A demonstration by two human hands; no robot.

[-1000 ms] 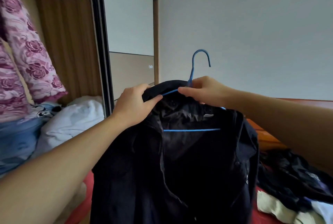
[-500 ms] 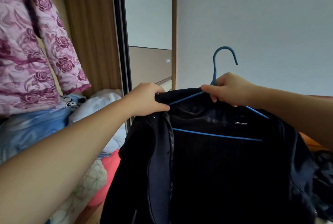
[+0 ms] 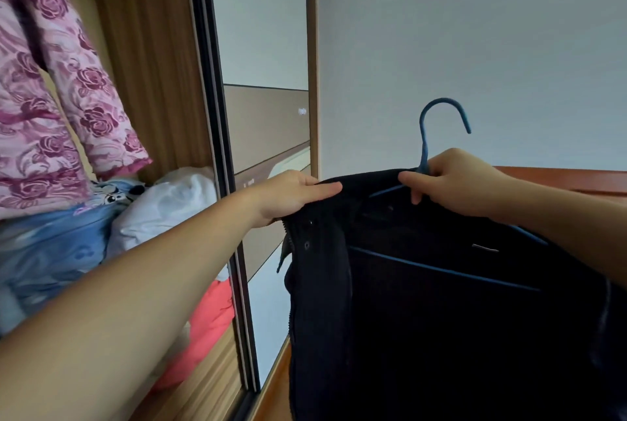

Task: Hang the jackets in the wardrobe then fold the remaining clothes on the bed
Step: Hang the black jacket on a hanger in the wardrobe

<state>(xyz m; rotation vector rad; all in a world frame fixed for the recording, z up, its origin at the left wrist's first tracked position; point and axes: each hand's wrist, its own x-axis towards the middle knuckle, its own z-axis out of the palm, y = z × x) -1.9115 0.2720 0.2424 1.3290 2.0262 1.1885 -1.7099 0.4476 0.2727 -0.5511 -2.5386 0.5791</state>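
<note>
A plain pale wall (image 3: 475, 30) fills the right side. A wood-grain panel (image 3: 152, 74) stands at left behind a dark sliding-door frame (image 3: 217, 135) with a mirrored door (image 3: 268, 47). A reddish wooden headboard (image 3: 576, 178) runs along the wall's foot.

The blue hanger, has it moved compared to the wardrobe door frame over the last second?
Yes. The blue hanger sits farther right of the wardrobe door frame than before, though the camera also panned left.

No text, label, brand or number can be read anywhere.
</note>
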